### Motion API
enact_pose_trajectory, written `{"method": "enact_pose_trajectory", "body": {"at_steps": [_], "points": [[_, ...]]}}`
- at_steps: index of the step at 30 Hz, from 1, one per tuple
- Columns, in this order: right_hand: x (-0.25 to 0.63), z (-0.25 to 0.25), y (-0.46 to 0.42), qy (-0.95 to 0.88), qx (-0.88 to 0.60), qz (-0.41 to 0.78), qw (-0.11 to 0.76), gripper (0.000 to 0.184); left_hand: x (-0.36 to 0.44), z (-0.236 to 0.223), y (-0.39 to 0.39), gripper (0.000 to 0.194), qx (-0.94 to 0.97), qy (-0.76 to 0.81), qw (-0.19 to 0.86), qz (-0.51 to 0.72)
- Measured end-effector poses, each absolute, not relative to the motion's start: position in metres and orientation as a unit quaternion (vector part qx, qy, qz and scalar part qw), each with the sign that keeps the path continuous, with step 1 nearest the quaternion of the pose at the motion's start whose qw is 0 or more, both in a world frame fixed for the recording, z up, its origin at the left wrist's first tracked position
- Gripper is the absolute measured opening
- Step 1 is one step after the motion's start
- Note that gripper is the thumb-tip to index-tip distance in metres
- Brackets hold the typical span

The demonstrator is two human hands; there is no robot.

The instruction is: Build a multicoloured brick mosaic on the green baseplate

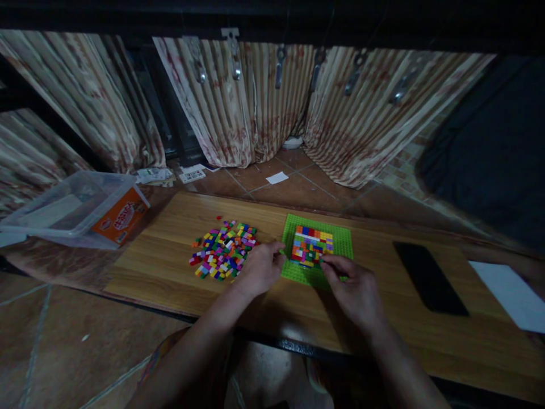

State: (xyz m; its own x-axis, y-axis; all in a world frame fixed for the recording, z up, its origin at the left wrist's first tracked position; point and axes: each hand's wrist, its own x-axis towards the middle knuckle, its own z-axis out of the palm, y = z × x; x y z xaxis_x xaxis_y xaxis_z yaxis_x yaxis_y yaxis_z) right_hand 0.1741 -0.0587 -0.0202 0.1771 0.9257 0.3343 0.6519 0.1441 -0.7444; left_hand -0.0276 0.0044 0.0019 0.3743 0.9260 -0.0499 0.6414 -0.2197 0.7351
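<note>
A green studded baseplate [343,250] lies on the wooden board, bearing a rectangular patch of small colourful toy bricks [313,245]. At the plate's left edge is my left hand [260,268], its thumb and fingertips drawn together; whatever they pinch is too small to make out. My right hand [355,287] reaches in from the lower right, fingertips pinched at the patch's lower right corner. What lies between those fingertips is hidden. Left of the plate spreads a pile of loose toy bricks [223,250] in many colours, partly covered by my left hand.
A clear plastic bin [80,207] with an orange label stands left of the wooden board [157,255]. To the right lie a black flat slab [430,278] and a white sheet [511,292]. Striped curtains [242,108] hang behind, with papers [276,178] on the tiled floor.
</note>
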Motion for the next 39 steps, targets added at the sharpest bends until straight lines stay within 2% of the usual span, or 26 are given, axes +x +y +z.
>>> {"method": "enact_pose_trajectory", "body": {"at_steps": [10, 19, 25, 39], "points": [[0.166, -0.029, -0.046, -0.658, -0.606, 0.112, 0.432, 0.012, -0.015, -0.001, 0.0, 0.035, 0.766, 0.532, 0.311, 0.183], [0.16, -0.04, -0.042, -0.636, -0.624, 0.089, 0.445, 0.011, -0.014, -0.001, -0.002, 0.036, 0.776, 0.509, 0.323, 0.188], [0.159, -0.042, -0.04, -0.631, -0.622, 0.085, 0.456, 0.01, -0.012, 0.002, -0.005, 0.029, 0.774, 0.51, 0.327, 0.183], [0.155, -0.045, -0.043, -0.679, -0.602, 0.012, 0.42, 0.014, -0.009, -0.004, -0.011, 0.023, 0.793, 0.502, 0.296, 0.176]]}}
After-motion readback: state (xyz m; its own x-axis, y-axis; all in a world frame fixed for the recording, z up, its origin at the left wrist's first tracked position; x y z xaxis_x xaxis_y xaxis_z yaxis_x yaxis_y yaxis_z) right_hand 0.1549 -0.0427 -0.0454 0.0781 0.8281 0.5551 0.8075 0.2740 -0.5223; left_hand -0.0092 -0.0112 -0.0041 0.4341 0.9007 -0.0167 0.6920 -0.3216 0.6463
